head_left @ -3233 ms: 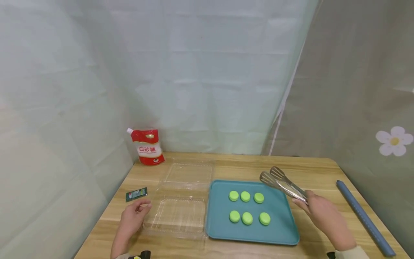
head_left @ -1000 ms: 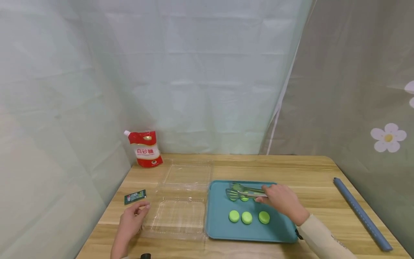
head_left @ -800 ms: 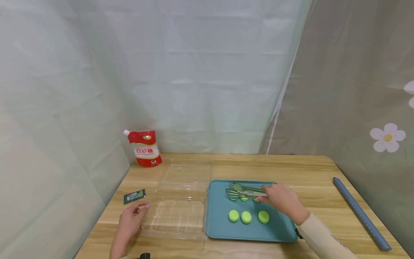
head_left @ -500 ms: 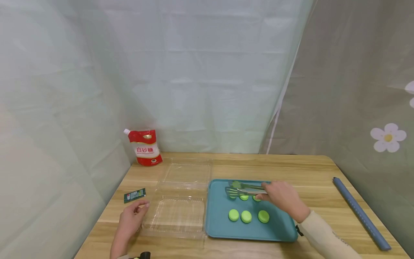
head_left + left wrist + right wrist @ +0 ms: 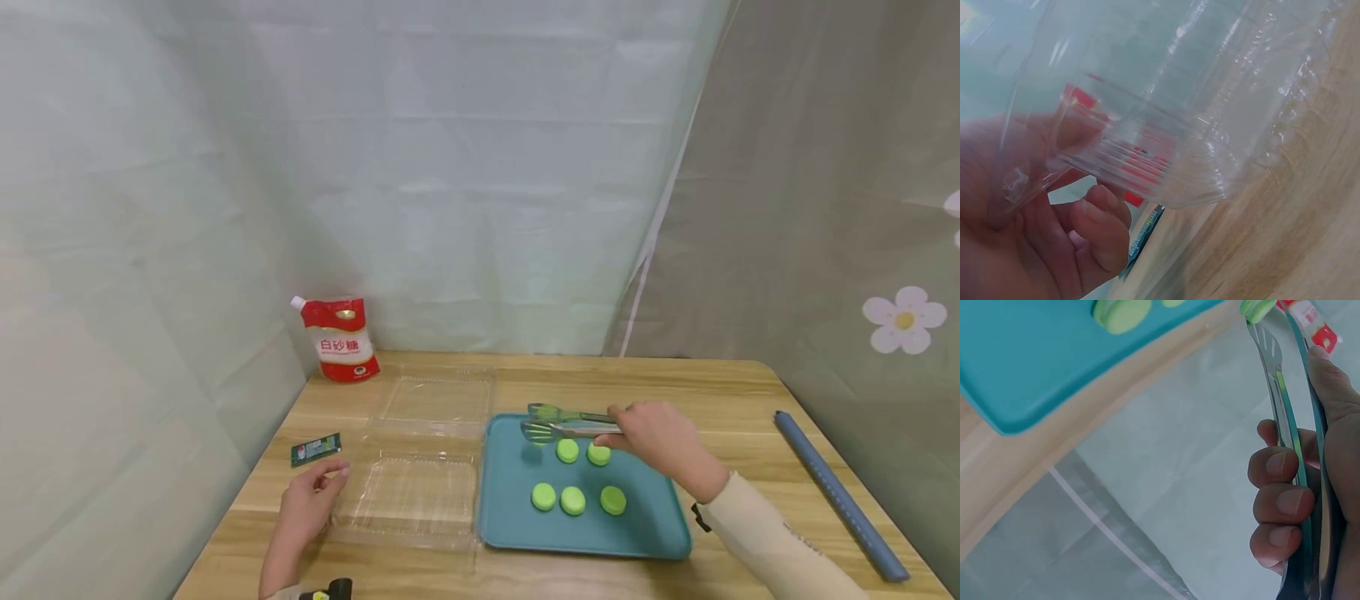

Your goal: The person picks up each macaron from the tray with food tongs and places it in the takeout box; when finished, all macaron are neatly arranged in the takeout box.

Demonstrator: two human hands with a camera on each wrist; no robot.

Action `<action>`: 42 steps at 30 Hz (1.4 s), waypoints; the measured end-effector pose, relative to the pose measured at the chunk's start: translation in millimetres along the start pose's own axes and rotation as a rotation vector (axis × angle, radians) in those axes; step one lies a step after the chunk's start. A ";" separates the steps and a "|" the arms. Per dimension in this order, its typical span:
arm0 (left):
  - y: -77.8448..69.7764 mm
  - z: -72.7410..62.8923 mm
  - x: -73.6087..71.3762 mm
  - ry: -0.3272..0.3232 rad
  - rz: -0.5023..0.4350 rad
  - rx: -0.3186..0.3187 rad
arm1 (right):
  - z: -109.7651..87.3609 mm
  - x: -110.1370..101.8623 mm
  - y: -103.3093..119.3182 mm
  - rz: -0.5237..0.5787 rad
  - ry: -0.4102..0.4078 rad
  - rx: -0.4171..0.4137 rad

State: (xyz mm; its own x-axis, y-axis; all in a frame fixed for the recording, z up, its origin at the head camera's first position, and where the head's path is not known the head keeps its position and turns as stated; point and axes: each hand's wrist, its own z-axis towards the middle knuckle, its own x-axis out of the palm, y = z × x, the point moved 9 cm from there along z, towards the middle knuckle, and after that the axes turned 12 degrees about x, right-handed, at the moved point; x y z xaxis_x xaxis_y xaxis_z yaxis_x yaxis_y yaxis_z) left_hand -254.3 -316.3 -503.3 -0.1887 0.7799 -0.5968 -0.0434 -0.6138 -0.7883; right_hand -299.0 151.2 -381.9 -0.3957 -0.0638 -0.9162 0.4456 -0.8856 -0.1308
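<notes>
In the head view my right hand (image 5: pixel 663 442) grips a pair of metal tongs (image 5: pixel 588 432) above the back edge of the teal tray (image 5: pixel 517 533). A green macaron (image 5: pixel 1259 309) sits between the tong tips in the right wrist view, with my fingers wrapped round the tong arms. Several more macarons (image 5: pixel 573 501) lie on the tray: two at the back, three at the front. My left hand (image 5: pixel 303 504), fingers curled, holds the left side of a clear plastic clamshell container (image 5: pixel 408 537), whose lid is folded back. The container's wall overlaps the thumb in the left wrist view.
Behind the left hand lies a small dark green sachet (image 5: pixel 316 449). A red and white sugar pouch (image 5: pixel 341 340) stands at the table's back left corner. A long blue-grey bar (image 5: pixel 840 496) lies along the right edge. Curtains hang around the wooden table (image 5: pixel 735 433).
My right hand has brought the tongs left over the tray's back row, closed them on the back-left macaron and just raised it. My left hand has stayed at the container.
</notes>
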 end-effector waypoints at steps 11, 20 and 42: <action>0.2 -2.8 -5.7 -0.016 -0.016 -0.012 | 16.0 -19.1 8.6 0.007 -0.001 0.004; -2.0 -4.3 -9.1 -0.022 -0.032 -0.018 | 30.9 -30.2 18.8 -0.006 -0.022 -0.032; 2.3 -5.7 2.5 -0.053 -0.074 -0.002 | 63.5 -30.5 60.3 0.051 -0.065 -0.079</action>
State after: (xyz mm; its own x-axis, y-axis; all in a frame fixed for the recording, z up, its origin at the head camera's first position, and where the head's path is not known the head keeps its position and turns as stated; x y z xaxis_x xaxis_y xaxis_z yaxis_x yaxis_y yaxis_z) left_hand -249.3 -315.0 -507.4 -0.2363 0.8157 -0.5281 -0.0569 -0.5541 -0.8305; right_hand -311.0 70.5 -337.7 -0.4204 -0.1398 -0.8965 0.5274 -0.8416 -0.1161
